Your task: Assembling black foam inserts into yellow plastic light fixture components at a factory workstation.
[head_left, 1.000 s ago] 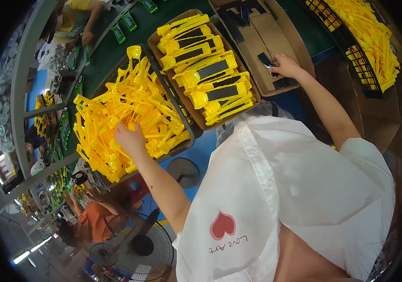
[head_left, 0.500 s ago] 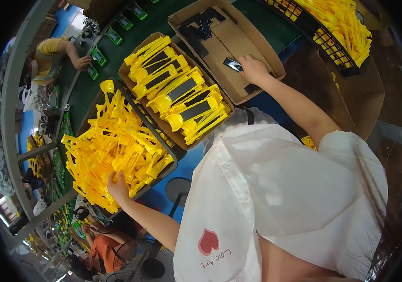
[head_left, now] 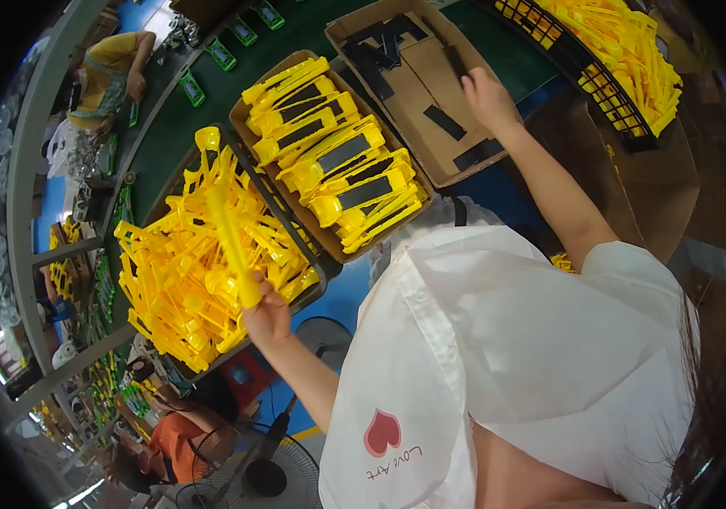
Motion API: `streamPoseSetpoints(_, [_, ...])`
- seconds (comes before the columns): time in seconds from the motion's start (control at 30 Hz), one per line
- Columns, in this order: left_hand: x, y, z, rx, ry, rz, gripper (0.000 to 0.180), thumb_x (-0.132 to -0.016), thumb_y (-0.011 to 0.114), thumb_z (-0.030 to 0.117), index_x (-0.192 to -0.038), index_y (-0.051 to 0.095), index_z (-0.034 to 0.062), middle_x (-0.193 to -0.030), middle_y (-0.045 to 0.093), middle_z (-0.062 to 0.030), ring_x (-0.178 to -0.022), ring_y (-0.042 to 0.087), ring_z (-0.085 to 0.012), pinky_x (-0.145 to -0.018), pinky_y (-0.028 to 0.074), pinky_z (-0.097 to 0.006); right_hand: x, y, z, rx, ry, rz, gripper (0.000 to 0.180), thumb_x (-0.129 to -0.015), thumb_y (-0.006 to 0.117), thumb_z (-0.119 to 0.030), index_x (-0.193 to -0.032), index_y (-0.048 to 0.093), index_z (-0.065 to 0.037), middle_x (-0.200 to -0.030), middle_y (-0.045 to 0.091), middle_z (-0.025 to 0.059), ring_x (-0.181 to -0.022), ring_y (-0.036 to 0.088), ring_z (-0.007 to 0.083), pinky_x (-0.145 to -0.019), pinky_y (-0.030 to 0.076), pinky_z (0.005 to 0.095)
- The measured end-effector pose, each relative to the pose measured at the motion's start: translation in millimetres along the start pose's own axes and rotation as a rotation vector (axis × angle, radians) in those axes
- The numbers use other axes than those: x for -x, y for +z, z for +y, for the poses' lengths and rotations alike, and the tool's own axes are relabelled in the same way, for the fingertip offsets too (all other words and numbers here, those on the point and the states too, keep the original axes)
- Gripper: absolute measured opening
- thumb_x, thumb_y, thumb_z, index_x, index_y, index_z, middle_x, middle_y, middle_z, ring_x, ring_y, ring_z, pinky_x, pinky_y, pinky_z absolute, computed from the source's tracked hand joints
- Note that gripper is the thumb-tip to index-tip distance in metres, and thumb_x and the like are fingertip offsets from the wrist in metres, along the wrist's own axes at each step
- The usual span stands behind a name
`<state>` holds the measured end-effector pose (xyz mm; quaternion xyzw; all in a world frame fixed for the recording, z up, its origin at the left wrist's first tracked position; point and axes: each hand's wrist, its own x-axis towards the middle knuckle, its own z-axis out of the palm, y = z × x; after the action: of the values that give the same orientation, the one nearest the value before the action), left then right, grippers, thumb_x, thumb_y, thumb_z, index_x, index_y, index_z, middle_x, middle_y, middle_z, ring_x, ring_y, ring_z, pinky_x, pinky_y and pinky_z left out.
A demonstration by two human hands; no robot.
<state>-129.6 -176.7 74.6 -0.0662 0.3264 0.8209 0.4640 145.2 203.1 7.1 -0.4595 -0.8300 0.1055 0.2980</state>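
Observation:
Between the fingers of my left hand (head_left: 267,314) is a long yellow plastic part (head_left: 232,246), raised over a heap of similar yellow parts (head_left: 178,284) in a dark crate. My right hand (head_left: 490,100) pinches a flat black strip (head_left: 456,62) above an open cardboard box (head_left: 418,89). Inside that box lie more black strips (head_left: 445,122), some piled at its far left corner. Between my hands stands a second carton (head_left: 251,140), filled with rows of yellow parts, several with a black strip set in their face.
At the upper right, a black basket (head_left: 609,102) holds more yellow parts. Green items (head_left: 221,56) lie on the green bench at the back. A co-worker in yellow (head_left: 112,64) works at far left, another in orange (head_left: 180,441) at lower left. A fan (head_left: 274,475) stands near the latter.
My left hand has lifted a yellow part from the heap and come right. My right hand has moved farther away and right, with a black strip. The view has shifted slightly.

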Motion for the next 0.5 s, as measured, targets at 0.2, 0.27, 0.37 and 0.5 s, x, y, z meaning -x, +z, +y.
streamPoseSetpoints(0.2, [-14,55,-73,0.341,-0.347,-0.385,0.018,-0.087,0.037,0.019,-0.098,0.039,0.0057,-0.066,0.044,0.0018,-0.056,0.041,-0.0089,-0.050,0.035,-0.020,0,9,38,0.279,0.081,-0.333,0.017,-0.084,0.041,-0.018,-0.086,0.044,-0.001,-0.080,0.057,0.0230,-0.072,0.056,0.0378,-0.061,0.045,0.0434])
streamPoseSetpoints(0.27, [-12,72,-81,0.397,-0.392,-0.487,0.006,-0.086,0.034,0.013,-0.088,0.035,0.0085,-0.058,0.045,0.0023,-0.050,0.043,-0.0098,-0.047,0.034,-0.021,0,-13,13,0.223,0.213,-0.229,0.017,-0.084,0.040,-0.016,-0.088,0.044,0.001,-0.084,0.056,0.0253,-0.077,0.055,0.0395,-0.066,0.045,0.0450])
streamPoseSetpoints(0.37, [-13,84,-89,0.388,-0.425,-0.578,0.004,-0.085,0.034,0.013,-0.082,0.033,0.0105,-0.051,0.046,0.0018,-0.046,0.043,-0.0118,-0.044,0.032,-0.023,11,16,54,0.349,0.068,-0.597,0.017,-0.084,0.041,-0.017,-0.083,0.041,0.000,-0.077,0.055,0.0262,-0.072,0.054,0.0405,-0.062,0.043,0.0478])
streamPoseSetpoints(0.5, [-3,87,-88,0.308,-0.435,-0.582,0.010,-0.087,0.031,0.018,-0.080,0.033,0.0112,-0.047,0.044,0.0013,-0.046,0.042,-0.0133,-0.043,0.032,-0.025,15,7,39,0.120,0.110,-0.448,0.026,-0.082,0.045,-0.022,-0.090,0.040,0.002,-0.075,0.055,0.0266,-0.074,0.053,0.0419,-0.063,0.042,0.0480])
